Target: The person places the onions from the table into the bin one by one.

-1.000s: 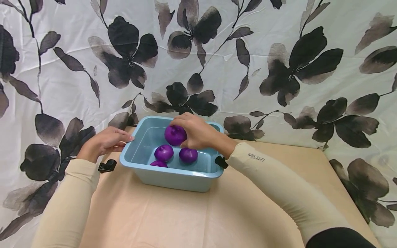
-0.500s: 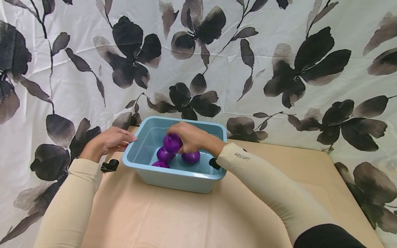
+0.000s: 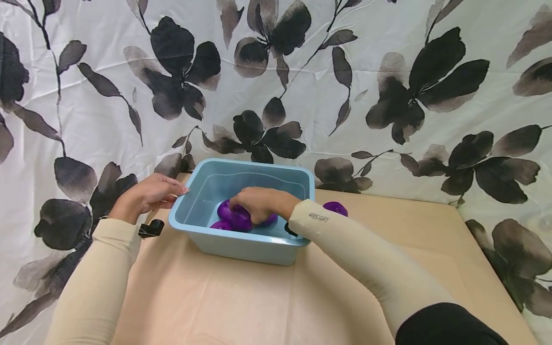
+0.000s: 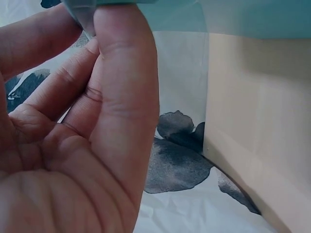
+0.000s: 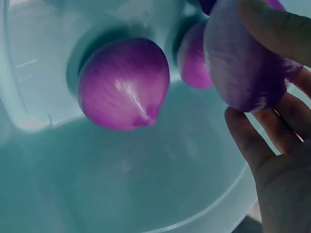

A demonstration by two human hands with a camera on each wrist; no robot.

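A light blue plastic tub (image 3: pixel 250 254) stands on the table with several purple onions inside. My left hand (image 3: pixel 151 194) pinches the rim at its left side; in the left wrist view the thumb (image 4: pixel 126 73) lies against the rim. Low inside the tub, my right hand (image 3: pixel 258 203) holds an onion (image 5: pixel 243 63) between thumb and fingers. In the right wrist view a loose onion (image 5: pixel 124 85) lies on the tub floor, and another onion (image 5: pixel 194 58) sits partly behind the held one. The right hand partly covers the onions in the head view.
One more onion (image 3: pixel 335 208) lies on the table just right of the tub, partly behind the right sleeve (image 3: pixel 345 244). A floral cloth (image 3: pixel 276 86) hangs behind the beige-covered table (image 3: pixel 241 306).
My right hand has lowered the held onion into the tub, down among the others. The onion outside the tub has come into view past the sleeve. My left hand stays at the rim.
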